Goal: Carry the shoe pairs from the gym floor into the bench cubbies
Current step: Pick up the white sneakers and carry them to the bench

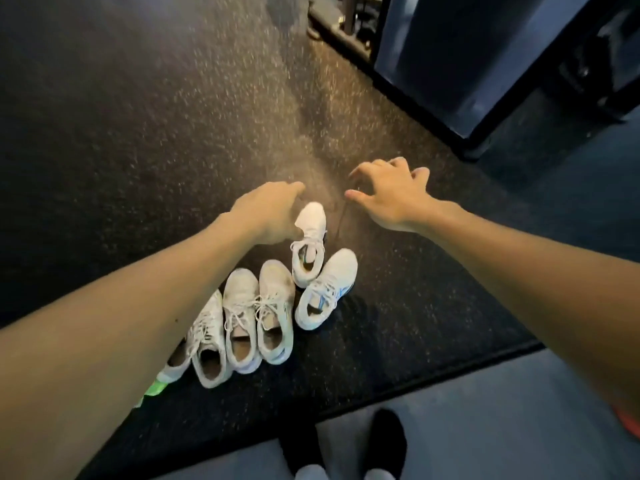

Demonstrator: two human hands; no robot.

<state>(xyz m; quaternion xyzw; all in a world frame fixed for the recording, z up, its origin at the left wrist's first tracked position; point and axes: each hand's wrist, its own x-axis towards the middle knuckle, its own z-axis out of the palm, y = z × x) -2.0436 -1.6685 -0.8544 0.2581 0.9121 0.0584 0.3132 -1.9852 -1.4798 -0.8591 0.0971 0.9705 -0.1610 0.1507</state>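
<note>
Several white sneakers stand in a cluster on the dark speckled gym floor (pixel 173 133). Farthest out is a white shoe (pixel 309 237), with a white and blue shoe (pixel 325 292) beside it. Closer to me stands a dingy white pair (pixel 258 320), then a white laced shoe (pixel 207 341) whose neighbour (pixel 173 365) is half hidden under my left forearm. My left hand (pixel 270 213) hovers palm down just left of the farthest shoe's toe and holds nothing. My right hand (pixel 391 195) is stretched over bare floor to the right, fingers spread and curled, empty. No cubbies are in view.
A tall dark machine or cabinet (pixel 467 64) stands on a black base at the upper right. A grey floor strip (pixel 485 427) runs along the bottom, with my black-socked feet (pixel 388 441) on it. A green item (pixel 156 389) lies under my left arm.
</note>
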